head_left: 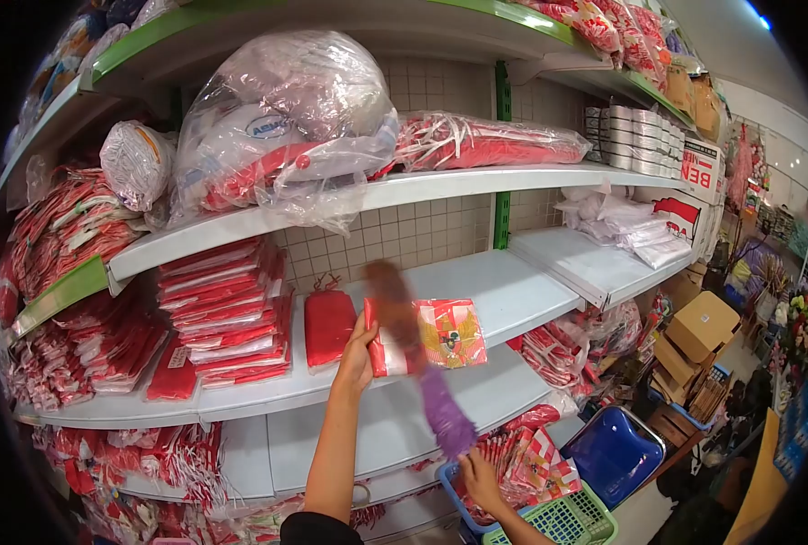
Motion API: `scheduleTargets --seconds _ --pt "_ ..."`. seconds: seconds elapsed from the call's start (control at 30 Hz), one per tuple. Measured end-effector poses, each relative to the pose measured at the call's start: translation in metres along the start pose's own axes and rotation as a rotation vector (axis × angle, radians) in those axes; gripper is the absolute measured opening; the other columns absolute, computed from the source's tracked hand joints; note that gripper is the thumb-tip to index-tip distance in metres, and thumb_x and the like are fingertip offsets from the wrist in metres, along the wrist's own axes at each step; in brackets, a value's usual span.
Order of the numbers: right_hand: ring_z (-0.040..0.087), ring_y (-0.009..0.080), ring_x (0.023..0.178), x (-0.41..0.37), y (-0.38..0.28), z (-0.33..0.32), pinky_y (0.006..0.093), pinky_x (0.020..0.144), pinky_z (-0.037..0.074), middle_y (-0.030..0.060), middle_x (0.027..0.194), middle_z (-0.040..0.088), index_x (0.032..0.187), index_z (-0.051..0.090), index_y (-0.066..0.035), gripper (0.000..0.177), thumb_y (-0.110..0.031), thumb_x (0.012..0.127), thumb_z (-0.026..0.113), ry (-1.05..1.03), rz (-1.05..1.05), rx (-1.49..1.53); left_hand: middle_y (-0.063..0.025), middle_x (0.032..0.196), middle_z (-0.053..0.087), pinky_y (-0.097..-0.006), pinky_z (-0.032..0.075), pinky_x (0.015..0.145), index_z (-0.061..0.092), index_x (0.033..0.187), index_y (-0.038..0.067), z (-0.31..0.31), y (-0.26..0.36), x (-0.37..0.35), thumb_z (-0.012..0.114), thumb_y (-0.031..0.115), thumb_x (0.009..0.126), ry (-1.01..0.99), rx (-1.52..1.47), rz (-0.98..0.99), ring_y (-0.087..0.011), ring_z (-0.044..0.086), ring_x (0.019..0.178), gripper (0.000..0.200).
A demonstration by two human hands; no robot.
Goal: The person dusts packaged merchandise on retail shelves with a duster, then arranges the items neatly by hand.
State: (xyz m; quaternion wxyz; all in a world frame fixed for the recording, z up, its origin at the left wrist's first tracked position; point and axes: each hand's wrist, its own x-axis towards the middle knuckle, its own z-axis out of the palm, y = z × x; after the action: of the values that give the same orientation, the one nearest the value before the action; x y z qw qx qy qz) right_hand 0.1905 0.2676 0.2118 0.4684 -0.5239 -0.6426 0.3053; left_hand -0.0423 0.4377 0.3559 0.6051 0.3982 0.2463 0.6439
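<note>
My left hand [358, 356] grips the left edge of a flat plastic-wrapped packet [453, 332], red and white with a gold emblem, held up in front of the middle shelf. In my right hand [483, 483], lower and to the right, is a duster [447, 413]. Its part near the hand is purple; its far end is brown, smeared by motion, and crosses in front of the packet. Just behind the left hand a red folded packet [328, 325] lies on the shelf. Below the right hand, a blue basket [454, 486] holds more red and white packets.
A tall stack of red and white packets [227, 318] stands left on the middle shelf [476, 291]. On the upper shelf [458, 183] sits a big clear plastic bag [281, 118]. A green basket [594, 518], a blue folding chair [614, 454] and cardboard boxes [702, 327] are at the right.
</note>
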Motion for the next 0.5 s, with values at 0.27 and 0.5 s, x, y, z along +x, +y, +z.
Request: scheduleTargets --seconds 0.27,0.5 --pt "0.052 0.0431 0.056 -0.027 0.012 0.001 0.0459 0.051 0.038 0.0223 0.058 0.051 0.092 0.048 0.000 0.023 -0.023 0.093 0.046 -0.107 -0.135 -0.133 -0.0110 0.135 0.041 -0.0377 0.037 0.100 0.026 0.139 0.002 -0.021 -0.006 0.007 0.032 0.051 0.094 -0.041 -0.042 -0.023 -0.0221 0.039 0.126 0.067" --pt "0.054 0.0385 0.055 -0.046 0.040 0.002 0.0442 0.050 0.038 0.0221 0.061 0.052 0.089 0.047 0.000 0.023 -0.022 0.092 0.047 -0.052 -0.027 -0.054 -0.0134 0.139 0.037 -0.0454 0.028 0.106 0.023 0.141 0.005 0.001 0.009 -0.006 0.018 0.079 0.078 0.118 -0.073 -0.097 -0.0288 0.036 0.127 0.097"
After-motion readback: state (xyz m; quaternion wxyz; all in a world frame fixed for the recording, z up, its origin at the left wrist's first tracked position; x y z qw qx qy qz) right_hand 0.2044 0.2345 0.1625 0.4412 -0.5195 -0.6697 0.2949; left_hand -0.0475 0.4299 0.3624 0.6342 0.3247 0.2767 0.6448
